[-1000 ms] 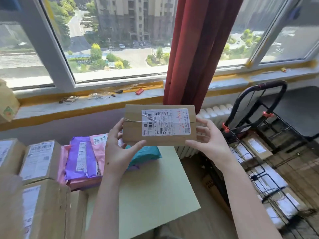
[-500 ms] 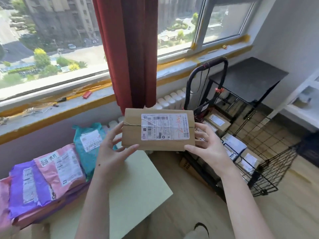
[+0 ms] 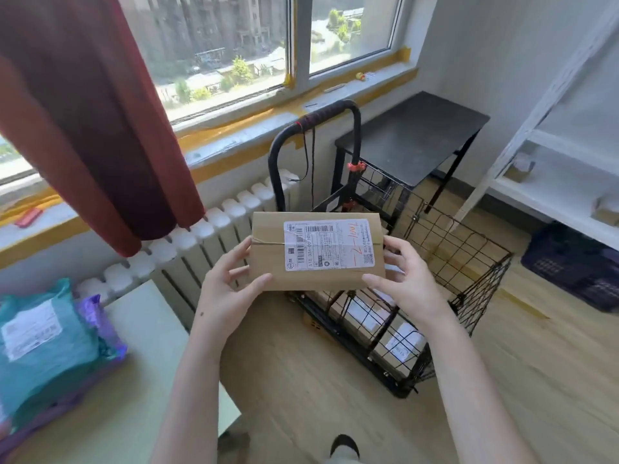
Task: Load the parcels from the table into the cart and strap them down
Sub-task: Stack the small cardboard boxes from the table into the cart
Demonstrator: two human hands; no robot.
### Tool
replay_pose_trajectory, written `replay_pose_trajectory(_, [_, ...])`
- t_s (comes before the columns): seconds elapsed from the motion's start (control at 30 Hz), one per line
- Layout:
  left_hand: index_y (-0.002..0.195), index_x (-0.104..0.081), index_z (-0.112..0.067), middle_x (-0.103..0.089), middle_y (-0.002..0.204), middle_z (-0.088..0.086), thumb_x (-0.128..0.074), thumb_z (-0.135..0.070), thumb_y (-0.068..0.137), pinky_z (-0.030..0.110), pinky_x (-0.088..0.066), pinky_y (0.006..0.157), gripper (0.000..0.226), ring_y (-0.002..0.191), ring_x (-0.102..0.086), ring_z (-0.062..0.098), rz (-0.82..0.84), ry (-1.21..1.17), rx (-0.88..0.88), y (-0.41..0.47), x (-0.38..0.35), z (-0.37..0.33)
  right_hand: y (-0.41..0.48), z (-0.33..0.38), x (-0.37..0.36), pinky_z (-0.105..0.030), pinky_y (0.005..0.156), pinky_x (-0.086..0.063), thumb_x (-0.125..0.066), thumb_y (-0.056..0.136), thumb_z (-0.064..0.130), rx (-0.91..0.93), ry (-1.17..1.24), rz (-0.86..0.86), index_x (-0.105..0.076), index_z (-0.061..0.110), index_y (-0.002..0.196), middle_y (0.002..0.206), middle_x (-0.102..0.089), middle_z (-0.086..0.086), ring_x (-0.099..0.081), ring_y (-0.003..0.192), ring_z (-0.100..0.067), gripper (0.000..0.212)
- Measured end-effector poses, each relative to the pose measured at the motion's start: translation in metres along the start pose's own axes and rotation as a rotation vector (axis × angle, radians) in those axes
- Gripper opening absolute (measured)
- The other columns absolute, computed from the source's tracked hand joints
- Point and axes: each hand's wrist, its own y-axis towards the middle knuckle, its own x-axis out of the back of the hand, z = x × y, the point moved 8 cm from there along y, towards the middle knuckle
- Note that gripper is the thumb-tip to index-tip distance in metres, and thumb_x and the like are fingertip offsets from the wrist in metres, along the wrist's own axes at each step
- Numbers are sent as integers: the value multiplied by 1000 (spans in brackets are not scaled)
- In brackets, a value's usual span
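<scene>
Parcel point(image 3: 316, 252) held level over cart point(image 3: 469, 283); left hand point(image 3: 227, 296) and right hand point(image 3: 407, 283) grip its ends, thumbs on front. Boxes point(image 3: 402, 343) already inside cart, probably three.

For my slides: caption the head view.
Left hand and right hand hold a labelled cardboard parcel near the wire cart.

Brown parcel point(image 3: 271, 262), black cart point(image 3: 462, 262), dark-red curtain point(image 3: 100, 128)
</scene>
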Motion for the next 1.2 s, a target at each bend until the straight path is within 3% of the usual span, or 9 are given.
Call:
replay_pose_trajectory(0.1, [139,-47,-34,-55,132,-11,-74,-17,82,14,-43,75,66,112,-54,11,36,1,-11,19,-46,-16,16,-10,44,-33,92,-51,-75,80,5,-6,-15,-47,-45,33,130,123,-58,7,-57,113,-11,64])
replay_pose_trajectory(0.2, [140,-47,-32,-55,131,-9,-73,-15,83,18,-46,77,65,110,-56,12,66,6,-8,35,-86,-27,30,-23,80,-41,94,-53,-74,81,5,-37,5,-81,-44,27,137,128,-59,1,-60,111,-13,67])
replay_pose_trajectory(0.27, [140,-46,-31,-56,126,-13,-70,-12,85,10,-46,73,62,106,-58,5,89,11,1,44,-110,-31,39,-34,97,-43,93,-54,-72,83,4,-55,33,-101,-44,28,137,129,-59,1,-61,110,-13,65])
replay_pose_trajectory(0.4, [140,-46,-31,-57,111,-24,-64,-5,89,5,-47,65,60,98,-57,-5,147,11,39,65,-147,-31,55,-55,119,-38,91,-54,-70,85,5,-94,53,-150,-44,29,136,128,-59,2,-60,112,-12,62])
replay_pose_trajectory(0.5, [138,-47,-34,-54,112,-29,-64,-7,88,21,-52,78,60,106,-59,5,188,28,73,90,-166,-21,71,-67,127,-26,82,-53,-70,85,4,-127,70,-182,-43,27,136,126,-60,2,-59,110,-9,62])
replay_pose_trajectory(0.6, [135,-47,-39,-53,112,-31,-67,-10,86,34,-50,86,60,104,-57,2,234,71,95,124,-183,-13,94,-79,132,-24,83,-51,-71,84,5,-157,84,-221,-44,30,134,126,-59,4,-58,111,-7,62])
replay_pose_trajectory(0.87, [135,-48,-30,-55,128,-7,-66,-15,84,21,-46,71,56,107,-59,15,346,124,75,244,-243,-4,175,-109,144,-42,96,-52,-67,85,-3,-282,164,-406,-49,24,126,127,-62,-2,-58,118,-17,53])
replay_pose_trajectory(1.07, [124,-52,-23,-61,119,-1,-67,-10,83,19,-47,64,45,94,-61,8,453,116,139,313,-295,11,228,-133,157,-36,97,-50,-66,85,-5,-399,259,-545,-42,12,139,132,-58,-5,-55,121,-19,61])
replay_pose_trajectory(1.2, [124,-51,-20,-60,120,-1,-69,-9,82,17,-48,65,47,99,-61,12,559,176,142,343,-345,32,249,-176,170,-35,94,-52,-67,84,-5,-489,287,-653,-42,13,139,129,-60,-6,-59,116,-20,63])
